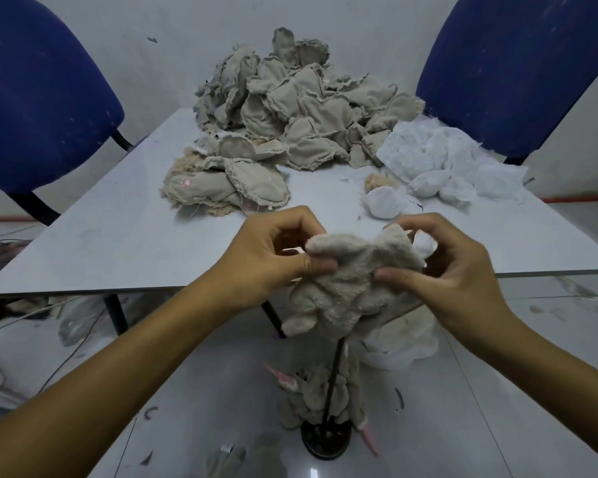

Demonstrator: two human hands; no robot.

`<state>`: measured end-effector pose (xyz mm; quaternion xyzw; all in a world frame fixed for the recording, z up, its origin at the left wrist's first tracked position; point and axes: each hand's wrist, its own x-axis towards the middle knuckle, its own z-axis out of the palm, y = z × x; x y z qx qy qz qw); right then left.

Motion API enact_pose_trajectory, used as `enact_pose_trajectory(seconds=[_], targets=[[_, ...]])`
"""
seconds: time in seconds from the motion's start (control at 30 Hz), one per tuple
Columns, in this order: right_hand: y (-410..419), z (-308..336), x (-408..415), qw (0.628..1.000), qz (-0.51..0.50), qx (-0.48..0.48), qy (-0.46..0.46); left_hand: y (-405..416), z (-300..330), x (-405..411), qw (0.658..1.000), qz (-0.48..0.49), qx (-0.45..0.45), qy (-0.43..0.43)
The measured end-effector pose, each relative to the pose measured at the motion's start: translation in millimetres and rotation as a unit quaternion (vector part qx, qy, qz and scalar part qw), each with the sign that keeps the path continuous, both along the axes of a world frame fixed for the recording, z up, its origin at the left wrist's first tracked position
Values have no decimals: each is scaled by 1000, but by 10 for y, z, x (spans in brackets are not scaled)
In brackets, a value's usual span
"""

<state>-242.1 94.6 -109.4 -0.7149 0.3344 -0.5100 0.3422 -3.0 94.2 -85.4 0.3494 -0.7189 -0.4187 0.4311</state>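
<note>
A limp beige plush skin [346,288] hangs between both hands just in front of the near edge of the white table [118,243]. My left hand [273,257] pinches its upper left edge between thumb and fingers. My right hand [453,270] grips its right side, thumb pressed into the fabric, and a bit of white stuffing [425,243] shows at its fingertips. The lower part of the skin dangles below the table edge over a thin black rod [335,367].
A big heap of inside-out beige fabric skins [290,108] fills the back of the table, with a smaller stack [228,186] nearer. White stuffing bundles [439,167] lie at the right. Two blue chairs [38,98] [511,70] flank the table. Finished plush pieces [321,398] lie around the rod's round base [325,439] on the floor.
</note>
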Motion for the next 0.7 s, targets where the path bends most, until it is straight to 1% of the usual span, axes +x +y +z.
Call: enact_pose_trajectory(seconds=[0.03,0.07,0.1,0.13,0.17,0.2,0.23,0.3,0.33,0.37,0.4,0.47,0.5,0.53,0.57,0.6,0.63,0.7], targets=[[17,11,22,1000,3,-11,-1,-18,-6,36,998,-3,-1,-59],[37,6,52,1000,5,-16,14,-34,-16,60,990,-17,-2,-141],[57,-14,90,999,6,-13,33,-39,-31,74,975,-33,-7,-221],[77,-42,125,999,2,-4,49,-42,-54,84,959,-42,-17,-281],[89,-66,152,998,-7,5,57,-41,-72,78,949,-42,-25,-311],[93,-80,169,998,-14,11,60,-34,-72,54,948,-37,-24,-314],[94,-86,177,998,-17,7,63,-17,-56,24,955,-31,-15,-294],[84,-72,174,998,-17,-17,53,3,-8,-34,981,-18,-5,-193],[78,-57,164,999,-18,-28,36,8,17,-56,989,-10,-19,-146],[69,-48,150,999,-21,-38,26,11,40,-66,991,-1,-45,-129],[65,-46,141,998,-25,-52,37,9,53,-63,987,6,-64,-147],[66,-57,146,990,-28,-71,120,-18,27,-49,967,-5,-69,-247],[67,-74,151,986,-26,-57,157,-24,11,-50,955,-15,-60,-291],[66,-85,152,984,-20,-27,177,-28,-1,-49,947,-20,-56,-315],[57,-90,148,983,-8,12,182,-34,-10,-46,947,-20,-65,-313],[41,-102,128,980,10,47,191,-31,-13,-47,954,-17,-74,-290],[24,-124,100,976,30,65,205,-21,-13,-52,967,-8,-71,-247],[10,-131,52,972,49,69,220,-11,-3,-53,990,14,-29,-136]])
